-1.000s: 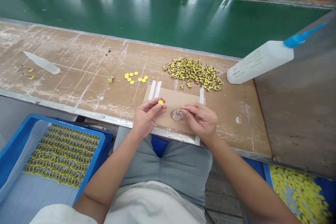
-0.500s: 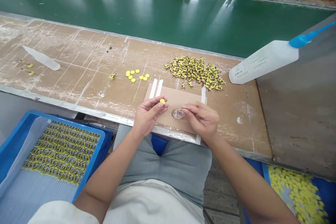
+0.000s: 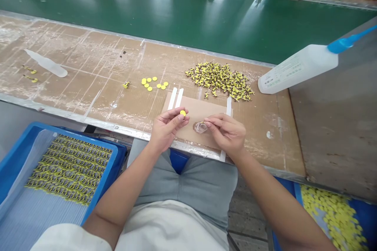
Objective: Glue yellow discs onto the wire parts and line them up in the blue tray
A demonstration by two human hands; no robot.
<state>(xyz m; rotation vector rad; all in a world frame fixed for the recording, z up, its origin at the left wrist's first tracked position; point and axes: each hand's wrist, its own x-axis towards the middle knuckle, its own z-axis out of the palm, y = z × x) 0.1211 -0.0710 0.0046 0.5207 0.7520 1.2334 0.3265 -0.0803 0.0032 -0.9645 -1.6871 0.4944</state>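
Observation:
My left hand [image 3: 167,127] pinches a small yellow disc [image 3: 183,113] between thumb and fingers, its flat face turned up. To the right, my right hand [image 3: 226,131] is closed in a pinch over a small clear round dish [image 3: 200,127]. A tiny yellowish piece shows at its fingertips, mostly hidden, so its kind is unclear. The dish rests on a cardboard sheet [image 3: 193,106] held by white tape strips. Beyond the sheet lies a pile of small yellow-and-black figures [image 3: 219,80], and several loose yellow discs [image 3: 149,88] lie to its left.
A white bottle with a blue nozzle [image 3: 297,68] leans at the right by a grey panel. A blue tray [image 3: 114,153] with rows of yellow-and-black pieces stands lower left. Yellow discs [image 3: 332,211] fill a bin lower right. A green belt [image 3: 165,11] runs behind the table.
Both hands hold nearly the same pose over the cardboard. The whole view has shifted very slightly; nothing was visibly picked up or let go.

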